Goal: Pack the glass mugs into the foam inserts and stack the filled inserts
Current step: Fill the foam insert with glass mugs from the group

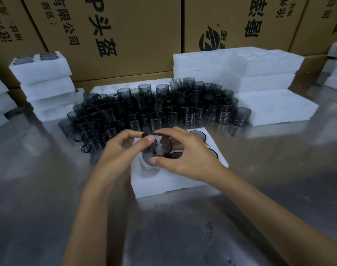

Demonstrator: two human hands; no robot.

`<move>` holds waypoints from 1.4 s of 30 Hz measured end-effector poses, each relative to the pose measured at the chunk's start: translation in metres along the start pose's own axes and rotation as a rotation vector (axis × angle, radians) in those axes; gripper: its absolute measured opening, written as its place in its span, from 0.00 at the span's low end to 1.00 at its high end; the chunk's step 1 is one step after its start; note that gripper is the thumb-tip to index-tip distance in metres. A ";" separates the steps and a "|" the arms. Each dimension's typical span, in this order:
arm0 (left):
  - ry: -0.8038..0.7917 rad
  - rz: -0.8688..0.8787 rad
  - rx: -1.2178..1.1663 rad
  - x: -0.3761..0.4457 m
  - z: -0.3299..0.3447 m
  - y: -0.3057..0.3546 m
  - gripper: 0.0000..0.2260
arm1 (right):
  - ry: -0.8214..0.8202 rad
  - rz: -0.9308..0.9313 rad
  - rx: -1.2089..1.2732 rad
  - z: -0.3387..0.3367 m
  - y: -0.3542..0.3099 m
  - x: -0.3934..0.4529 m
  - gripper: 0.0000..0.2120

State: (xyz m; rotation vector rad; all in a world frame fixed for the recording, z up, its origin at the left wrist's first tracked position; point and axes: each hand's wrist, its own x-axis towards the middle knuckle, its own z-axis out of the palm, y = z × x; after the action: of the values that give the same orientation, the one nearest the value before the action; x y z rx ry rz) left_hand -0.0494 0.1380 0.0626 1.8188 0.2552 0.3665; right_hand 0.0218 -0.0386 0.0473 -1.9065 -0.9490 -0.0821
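Both hands, left and right, are pinching one mug over the insert. Packing appears underway; next, it needs lowering squarely into an empty pocket.

Table: brushed metal table, grey, scuffed, with dull reflections.
Rear: tall brown cardboard cartons, printed in black characters and one round logo, standing close together.
Light: dim, even, from overhead.
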 end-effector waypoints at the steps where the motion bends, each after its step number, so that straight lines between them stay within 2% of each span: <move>1: -0.038 -0.023 0.032 -0.001 -0.006 0.000 0.16 | -0.017 -0.012 -0.012 0.001 -0.001 -0.001 0.28; 8: -0.166 -0.094 0.162 -0.001 -0.031 -0.003 0.23 | -0.095 -0.051 -0.121 0.009 -0.008 -0.001 0.26; 14: -0.279 -0.167 0.127 -0.002 -0.040 -0.011 0.27 | -0.136 -0.090 -0.250 0.012 -0.004 -0.001 0.27; 16: -0.300 -0.169 0.067 -0.003 -0.040 -0.012 0.36 | -0.170 -0.071 -0.244 0.009 -0.004 0.001 0.22; 19: -0.288 -0.198 -0.045 -0.001 -0.037 -0.015 0.48 | -0.175 -0.010 -0.048 0.002 -0.002 0.007 0.08; 21: -0.290 -0.223 -0.070 0.000 -0.036 -0.017 0.54 | -0.186 0.033 -0.011 -0.004 0.000 0.013 0.07; 24: -0.309 -0.293 -0.137 0.001 -0.035 -0.022 0.60 | -0.305 0.108 -0.018 -0.011 0.003 0.024 0.07; 29: -0.359 -0.326 -0.160 0.002 -0.034 -0.029 0.49 | -0.385 0.178 0.060 -0.015 0.004 0.032 0.08; 36: -0.397 -0.357 -0.096 0.005 -0.039 -0.037 0.48 | -0.453 0.194 -0.119 -0.011 0.000 0.032 0.08; 42: -0.398 -0.359 -0.052 0.008 -0.038 -0.040 0.52 | -0.406 0.176 -0.152 -0.009 0.000 0.028 0.08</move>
State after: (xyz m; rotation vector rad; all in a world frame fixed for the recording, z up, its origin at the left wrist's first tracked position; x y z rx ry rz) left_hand -0.0562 0.1856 0.0345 1.7105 0.2821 -0.2372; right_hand 0.0440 -0.0292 0.0644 -2.1866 -1.0581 0.3583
